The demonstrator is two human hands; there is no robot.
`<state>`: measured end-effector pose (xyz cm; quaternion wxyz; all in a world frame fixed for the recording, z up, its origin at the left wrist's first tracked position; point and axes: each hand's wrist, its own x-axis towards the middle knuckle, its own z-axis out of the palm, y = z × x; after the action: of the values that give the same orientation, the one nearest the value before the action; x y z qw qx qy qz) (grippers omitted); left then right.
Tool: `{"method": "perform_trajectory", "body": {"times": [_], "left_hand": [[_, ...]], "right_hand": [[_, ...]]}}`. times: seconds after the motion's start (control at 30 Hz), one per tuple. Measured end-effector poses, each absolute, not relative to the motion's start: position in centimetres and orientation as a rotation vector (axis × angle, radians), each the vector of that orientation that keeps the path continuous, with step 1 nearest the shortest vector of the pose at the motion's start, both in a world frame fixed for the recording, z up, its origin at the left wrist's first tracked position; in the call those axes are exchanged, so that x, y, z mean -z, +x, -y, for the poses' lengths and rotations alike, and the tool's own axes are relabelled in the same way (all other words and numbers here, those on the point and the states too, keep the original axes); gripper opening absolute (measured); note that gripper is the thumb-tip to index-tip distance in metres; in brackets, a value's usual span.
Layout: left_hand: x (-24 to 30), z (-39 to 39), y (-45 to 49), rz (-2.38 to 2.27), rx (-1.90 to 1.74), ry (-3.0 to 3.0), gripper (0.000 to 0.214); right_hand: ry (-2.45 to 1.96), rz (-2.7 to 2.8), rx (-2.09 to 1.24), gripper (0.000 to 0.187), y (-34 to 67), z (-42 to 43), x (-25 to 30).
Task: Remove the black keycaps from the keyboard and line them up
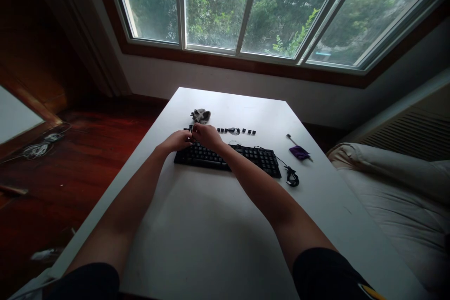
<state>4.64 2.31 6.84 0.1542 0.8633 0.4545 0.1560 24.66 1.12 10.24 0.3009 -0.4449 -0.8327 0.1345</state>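
A black keyboard [225, 157] lies across the white table. My left hand [178, 140] is at its upper left corner, fingers drawn together in a pinch. My right hand [208, 136] meets it there from the right, its fingertips also closed; whatever is between the fingers is too small to make out. Just behind the hands, loose black keycaps [226, 130] stand in a row along the table. Among them is a small clear-and-dark item [234, 131] whose kind I cannot tell. Part of the row and the keyboard's upper left are hidden by my hands.
A crumpled grey cloth [201, 115] sits behind the hands. To the right lie the keyboard's bundled black cable [292, 176] and a purple cloth-like item [299, 152] with a thin stick. The white table [197, 234] stands before a window; a pale sofa [393, 187] is at right.
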Motion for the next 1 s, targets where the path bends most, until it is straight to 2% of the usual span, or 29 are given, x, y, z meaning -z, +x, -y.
{"method": "perform_trajectory", "body": {"times": [0.13, 0.33, 0.6, 1.0], "left_hand": [[-6.8, -2.4, 4.9, -1.297, -0.416, 2.509, 0.025], [-6.7, -2.3, 5.1, -1.338, -0.392, 2.520, 0.023], [-6.4, -2.3, 5.4, -1.342, -0.399, 2.503, 0.026], [-7.8, -0.8, 7.6, -1.236, -0.539, 2.401, 0.030]], "right_hand": [[-1.207, 2.284, -0.305, 0.013, 24.9, 0.5, -10.3], [-1.249, 2.077, -0.378, 0.011, 25.2, 1.0, -9.3], [-1.154, 1.427, -0.941, 0.017, 26.6, 0.9, -5.2], [-0.944, 1.188, -1.175, 0.034, 27.6, 0.3, -5.0]]}}
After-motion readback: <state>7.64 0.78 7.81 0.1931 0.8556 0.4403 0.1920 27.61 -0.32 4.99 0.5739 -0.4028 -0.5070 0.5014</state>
